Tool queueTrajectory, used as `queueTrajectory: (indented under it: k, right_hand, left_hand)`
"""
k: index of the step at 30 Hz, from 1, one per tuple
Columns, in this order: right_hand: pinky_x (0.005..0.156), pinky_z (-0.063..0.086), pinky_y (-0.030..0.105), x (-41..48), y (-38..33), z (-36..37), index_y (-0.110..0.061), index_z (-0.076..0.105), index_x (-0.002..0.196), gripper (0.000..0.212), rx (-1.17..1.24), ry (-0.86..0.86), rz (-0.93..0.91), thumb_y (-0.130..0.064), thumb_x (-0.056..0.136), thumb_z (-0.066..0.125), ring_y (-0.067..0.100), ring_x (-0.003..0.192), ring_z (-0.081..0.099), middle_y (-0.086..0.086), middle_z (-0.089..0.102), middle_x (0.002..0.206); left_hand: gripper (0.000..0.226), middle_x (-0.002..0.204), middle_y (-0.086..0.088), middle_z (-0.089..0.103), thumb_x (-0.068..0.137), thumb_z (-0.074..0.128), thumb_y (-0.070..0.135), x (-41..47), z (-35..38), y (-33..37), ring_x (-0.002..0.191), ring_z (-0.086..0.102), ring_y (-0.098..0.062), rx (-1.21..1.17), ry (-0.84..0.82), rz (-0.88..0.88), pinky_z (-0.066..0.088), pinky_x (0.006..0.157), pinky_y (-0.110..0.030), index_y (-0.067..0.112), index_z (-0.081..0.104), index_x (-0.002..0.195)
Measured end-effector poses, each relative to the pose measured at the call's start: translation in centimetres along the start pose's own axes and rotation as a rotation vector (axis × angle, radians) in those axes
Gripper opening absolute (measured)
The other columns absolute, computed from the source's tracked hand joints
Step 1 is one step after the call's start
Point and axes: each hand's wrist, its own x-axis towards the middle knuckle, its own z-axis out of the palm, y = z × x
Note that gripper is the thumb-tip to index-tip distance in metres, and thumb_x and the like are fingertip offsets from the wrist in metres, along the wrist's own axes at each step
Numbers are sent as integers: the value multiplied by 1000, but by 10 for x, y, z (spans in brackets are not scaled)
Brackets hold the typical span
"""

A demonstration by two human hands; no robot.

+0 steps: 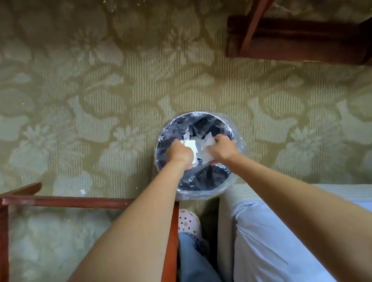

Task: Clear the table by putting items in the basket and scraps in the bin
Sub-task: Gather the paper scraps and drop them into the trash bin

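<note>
The white scraps (190, 145) are held right over the bin (196, 192), so that they can drop inside it. The fingers of the left hand (180, 153) and the right hand (225, 147) are curled on them.

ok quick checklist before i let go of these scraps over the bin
1. Hands above the opening: ok, left hand and right hand are over the bin.
2. Scraps held: ok, white paper in both grips.
3. Liner spread over the edge: ok.
4. Room inside: cannot tell, hands hide the middle.
5. Floor free of strays: not ok, a small white bit lies on the carpet by the wooden frame.
</note>
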Motion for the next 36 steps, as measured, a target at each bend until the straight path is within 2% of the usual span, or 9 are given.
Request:
queueTrajectory:
  k: [3,6,10,13,18,22,26,32,36]
  right_hand:
    - [91,53,46,3,0,-1,1,41,128,37,91,-36,47,-7,93,48,30,89,63,13,52,109]
    - [94,50,46,-5,-3,-6,0,41,131,40,40,20,30,-10,93,48,34,104,62,20,56,123]
    - [89,50,42,-35,-24,-19,1,52,121,31,-12,66,-4,-6,91,47,34,103,62,22,62,115]
    - [82,48,35,-74,-53,-32,2,61,108,26,-110,100,-107,-6,89,46,30,95,62,20,67,105]
    - [81,45,32,-179,-125,-52,-1,63,103,23,-239,167,-387,-9,91,45,30,98,60,17,67,100]
    - [90,43,35,-286,-179,-59,-2,61,110,25,-311,239,-636,-11,92,46,31,108,57,16,61,116]
    - [92,45,39,-401,-204,-47,-6,58,114,26,-365,259,-890,-15,93,45,33,105,58,13,54,120]
    - [82,40,34,-544,-185,9,-5,57,115,25,-524,165,-1234,-13,94,46,33,101,56,12,54,117]
    - [80,43,35,-602,-136,76,-4,62,110,22,-575,-34,-1351,-10,92,50,34,97,60,14,61,113]
  left_hand:
    - [45,147,-11,34,97,31,1,3,3,-6,125,46,-34,-98,-54,-58,52,94,-44,7,34,142]
    - [50,151,-9,29,97,30,-2,-5,-10,-6,128,43,-34,-138,-60,-82,50,96,-45,10,28,146]
    - [45,140,-17,42,96,31,0,-31,-43,2,114,51,-32,-113,-32,-13,49,96,-42,5,34,141]
    - [27,113,-21,57,94,35,3,-66,-76,10,94,55,-28,-141,33,31,50,93,-41,0,55,113]
    - [23,85,-15,54,86,37,2,-158,-150,19,82,53,-25,-247,190,166,50,78,-35,12,51,72]
    - [19,106,-10,66,90,42,12,-261,-210,1,102,63,-28,-389,346,259,53,91,-41,19,59,92]
    - [26,111,-7,64,94,43,16,-374,-248,-47,102,60,-22,-352,555,319,44,78,-25,12,59,114]
    - [25,110,-8,67,94,47,14,-508,-241,-169,102,62,-24,-382,870,270,44,90,-29,9,61,114]
    - [27,115,-13,63,94,47,11,-559,-201,-268,105,60,-28,-448,932,166,44,93,-32,5,58,118]
